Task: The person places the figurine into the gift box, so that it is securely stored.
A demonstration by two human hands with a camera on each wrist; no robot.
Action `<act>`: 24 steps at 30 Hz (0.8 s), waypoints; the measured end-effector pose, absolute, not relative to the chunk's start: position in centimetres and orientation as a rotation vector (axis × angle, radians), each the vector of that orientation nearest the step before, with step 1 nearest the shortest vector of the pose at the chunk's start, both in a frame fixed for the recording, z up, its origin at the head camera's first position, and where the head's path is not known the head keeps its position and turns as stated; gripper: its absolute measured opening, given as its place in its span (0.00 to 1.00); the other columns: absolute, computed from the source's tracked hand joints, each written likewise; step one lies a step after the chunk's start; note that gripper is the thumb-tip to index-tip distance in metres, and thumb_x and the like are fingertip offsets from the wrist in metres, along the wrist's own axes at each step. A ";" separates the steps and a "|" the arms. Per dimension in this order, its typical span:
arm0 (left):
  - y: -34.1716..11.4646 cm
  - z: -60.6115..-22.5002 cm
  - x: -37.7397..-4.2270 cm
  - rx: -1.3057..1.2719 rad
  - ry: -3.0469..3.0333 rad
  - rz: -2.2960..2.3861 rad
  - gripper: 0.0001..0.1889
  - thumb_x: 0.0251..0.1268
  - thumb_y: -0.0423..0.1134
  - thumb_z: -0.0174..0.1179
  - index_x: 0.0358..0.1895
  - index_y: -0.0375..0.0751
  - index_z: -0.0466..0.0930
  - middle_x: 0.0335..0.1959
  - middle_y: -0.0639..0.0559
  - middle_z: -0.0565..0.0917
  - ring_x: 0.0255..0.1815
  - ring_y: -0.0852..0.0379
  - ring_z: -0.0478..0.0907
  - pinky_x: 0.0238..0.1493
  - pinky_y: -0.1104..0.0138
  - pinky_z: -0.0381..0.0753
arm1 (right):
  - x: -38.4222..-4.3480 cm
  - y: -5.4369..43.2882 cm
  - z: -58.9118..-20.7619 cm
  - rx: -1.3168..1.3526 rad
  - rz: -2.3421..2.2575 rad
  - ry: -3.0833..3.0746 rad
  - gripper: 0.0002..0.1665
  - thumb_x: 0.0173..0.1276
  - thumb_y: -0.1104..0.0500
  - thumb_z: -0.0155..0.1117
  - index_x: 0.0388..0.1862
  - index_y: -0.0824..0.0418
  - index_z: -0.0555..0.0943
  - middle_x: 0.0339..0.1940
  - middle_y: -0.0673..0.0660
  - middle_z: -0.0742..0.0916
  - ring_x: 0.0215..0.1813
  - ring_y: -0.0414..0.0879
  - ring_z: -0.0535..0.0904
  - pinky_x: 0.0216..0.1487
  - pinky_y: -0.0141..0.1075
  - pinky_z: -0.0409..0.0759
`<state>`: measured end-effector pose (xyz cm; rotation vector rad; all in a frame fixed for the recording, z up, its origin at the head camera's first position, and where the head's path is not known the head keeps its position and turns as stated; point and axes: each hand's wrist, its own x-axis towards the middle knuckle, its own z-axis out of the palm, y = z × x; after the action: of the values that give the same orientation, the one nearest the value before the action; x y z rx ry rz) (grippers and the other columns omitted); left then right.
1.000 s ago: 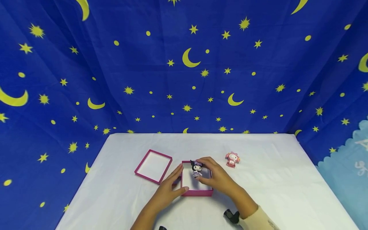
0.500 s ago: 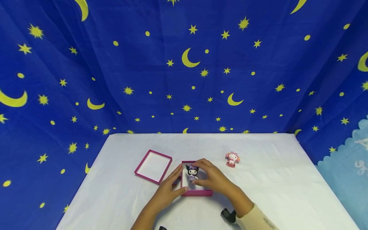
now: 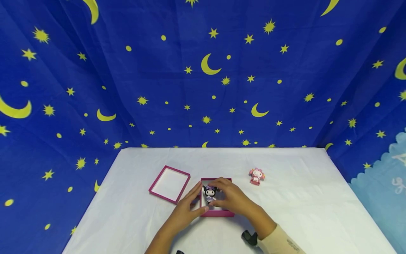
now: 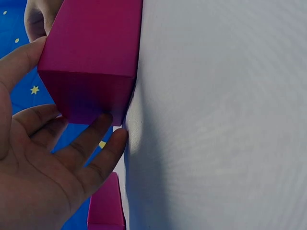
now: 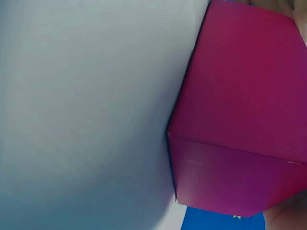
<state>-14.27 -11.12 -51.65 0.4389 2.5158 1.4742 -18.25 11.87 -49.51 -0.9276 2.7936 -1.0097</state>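
Visibly pinched by the right hand (image 3: pixel 234 198): a black-eared, white-faced figurine (image 3: pixel 210 193), with the pink box (image 3: pixel 219 213) beneath that grip.
Only by the left-wrist view are spread lower fingers of the left hand (image 4: pixel 48 177) shown at its outer wall.

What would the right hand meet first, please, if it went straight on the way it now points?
Pinching the toy, the right hand would probably meet the box's left wall first, or the left hand beyond; depth is unclear.
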 end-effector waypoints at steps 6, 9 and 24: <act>-11.0 -51.6 -14.3 0.446 2.528 1.472 0.44 0.66 0.52 0.68 0.81 0.58 0.54 0.84 0.53 0.52 0.81 0.44 0.58 0.68 0.51 0.78 | -18.4 11.6 -49.2 -0.938 -0.952 2.809 0.37 0.58 0.50 0.79 0.66 0.56 0.79 0.56 0.49 0.83 0.54 0.42 0.81 0.62 0.45 0.83; -10.9 -51.6 -14.3 0.429 2.521 1.467 0.44 0.66 0.52 0.68 0.81 0.57 0.54 0.84 0.53 0.52 0.81 0.44 0.59 0.67 0.52 0.79 | -18.5 11.5 -49.1 -0.955 -0.936 2.803 0.37 0.58 0.51 0.80 0.66 0.57 0.79 0.56 0.50 0.83 0.50 0.41 0.81 0.58 0.43 0.84; -10.6 -51.9 -14.8 0.416 2.434 1.558 0.45 0.65 0.54 0.68 0.81 0.60 0.53 0.85 0.56 0.50 0.78 0.42 0.65 0.57 0.70 0.84 | -19.4 11.4 -48.9 -0.966 -0.863 2.756 0.35 0.57 0.53 0.80 0.62 0.63 0.81 0.54 0.55 0.84 0.43 0.41 0.83 0.46 0.30 0.85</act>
<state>-14.78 -10.60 -51.88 0.4159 2.4338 1.5579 -19.40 11.39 -48.87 -0.9663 2.7558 -0.8634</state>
